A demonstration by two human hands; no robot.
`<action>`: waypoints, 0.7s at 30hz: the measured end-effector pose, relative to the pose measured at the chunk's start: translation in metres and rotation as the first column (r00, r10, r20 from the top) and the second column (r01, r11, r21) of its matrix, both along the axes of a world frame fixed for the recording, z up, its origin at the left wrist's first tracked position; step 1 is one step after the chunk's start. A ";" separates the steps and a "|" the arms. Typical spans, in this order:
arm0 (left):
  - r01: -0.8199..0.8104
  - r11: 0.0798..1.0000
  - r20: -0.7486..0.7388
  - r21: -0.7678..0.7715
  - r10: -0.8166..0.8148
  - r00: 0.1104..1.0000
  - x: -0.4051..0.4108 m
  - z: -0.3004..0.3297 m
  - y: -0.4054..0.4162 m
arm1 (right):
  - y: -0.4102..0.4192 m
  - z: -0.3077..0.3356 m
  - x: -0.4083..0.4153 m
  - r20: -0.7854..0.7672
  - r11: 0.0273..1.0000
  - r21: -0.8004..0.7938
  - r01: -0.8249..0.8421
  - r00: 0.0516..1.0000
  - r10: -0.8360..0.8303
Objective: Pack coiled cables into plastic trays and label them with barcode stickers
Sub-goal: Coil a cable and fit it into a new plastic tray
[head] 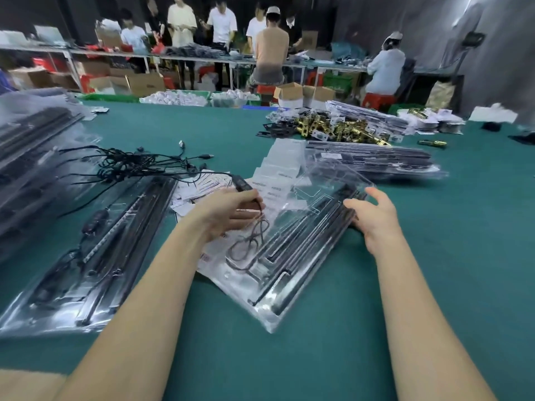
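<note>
A clear plastic tray (278,287) with black strips in its channels lies tilted in front of me on the green table (434,256). My left hand (228,211) pinches a black cable (246,244) whose loops hang into the tray's left pocket; the cable's inline controller (241,183) sticks up past my fingers. My right hand (373,217) grips the tray's far right edge, thumb on top. Barcode stickers (199,186) lie scattered beyond my left hand.
A tangle of loose black cables (130,164) lies at left centre. A filled tray (86,264) sits at left, stacked trays (31,157) further left and another stack (373,162) behind. Gold metal parts (338,128) are piled at the back. Several people work at far benches.
</note>
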State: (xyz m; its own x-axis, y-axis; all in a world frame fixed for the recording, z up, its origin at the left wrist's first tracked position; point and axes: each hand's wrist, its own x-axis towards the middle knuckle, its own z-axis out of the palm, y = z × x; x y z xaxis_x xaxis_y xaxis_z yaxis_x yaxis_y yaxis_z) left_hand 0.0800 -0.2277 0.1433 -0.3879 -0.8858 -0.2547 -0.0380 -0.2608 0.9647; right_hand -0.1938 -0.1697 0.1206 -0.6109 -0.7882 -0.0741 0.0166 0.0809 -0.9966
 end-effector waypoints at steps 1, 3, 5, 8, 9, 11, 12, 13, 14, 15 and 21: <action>0.052 0.999 0.044 0.002 -0.052 0.998 -0.002 0.004 0.003 | 0.000 0.000 -0.001 0.020 1.000 0.007 -0.023 1.000 0.023; 0.177 0.984 0.096 0.006 -0.176 0.980 -0.007 0.012 0.010 | 0.000 0.003 0.000 -0.013 0.998 0.017 -0.060 0.998 0.060; 0.313 0.950 0.131 0.010 -0.312 0.941 -0.015 0.019 0.017 | 0.000 0.004 0.003 -0.145 0.995 0.037 -0.089 0.985 0.094; 0.387 0.921 0.215 0.047 -0.388 0.896 -0.025 0.023 0.022 | 0.004 0.003 0.007 -0.320 0.987 0.091 -0.135 0.934 0.158; 0.366 0.930 0.304 0.021 -0.355 0.884 -0.026 0.023 0.022 | 0.007 0.004 0.008 -0.405 0.981 0.126 -0.148 0.895 0.187; 0.299 0.950 0.462 -0.088 -0.227 0.857 -0.027 0.020 0.019 | 0.014 0.014 0.011 -0.565 0.953 0.253 -0.169 0.773 0.287; 0.246 0.961 0.465 -0.126 -0.162 0.870 -0.027 0.017 0.017 | 0.016 0.022 0.013 -0.609 0.931 0.327 -0.163 0.716 0.340; 0.187 0.973 0.425 -0.135 -0.113 0.898 -0.027 0.015 0.014 | 0.018 0.032 0.016 -0.624 0.907 0.394 -0.148 0.681 0.383; 0.147 0.980 0.376 -0.135 -0.086 0.922 -0.027 0.014 0.013 | 0.019 0.042 0.019 -0.626 0.881 0.456 -0.124 0.659 0.416; 0.136 0.980 0.358 -0.143 -0.077 0.931 -0.027 0.013 0.013 | 0.020 0.051 0.023 -0.626 0.851 0.517 -0.094 0.637 0.450; 0.147 0.979 0.368 -0.142 -0.086 0.926 -0.033 0.011 0.019 | 0.025 0.059 0.041 -0.540 0.646 0.763 -0.013 0.536 0.649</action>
State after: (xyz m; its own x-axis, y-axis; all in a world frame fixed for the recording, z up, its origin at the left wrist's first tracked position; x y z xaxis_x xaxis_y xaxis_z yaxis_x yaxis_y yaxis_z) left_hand 0.0468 -0.2089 0.1541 -0.4010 -0.8809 -0.2513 -0.4095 -0.0730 0.9094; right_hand -0.1526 -0.1444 0.1797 -0.3798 -0.8758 -0.2980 -0.8334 0.4637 -0.3007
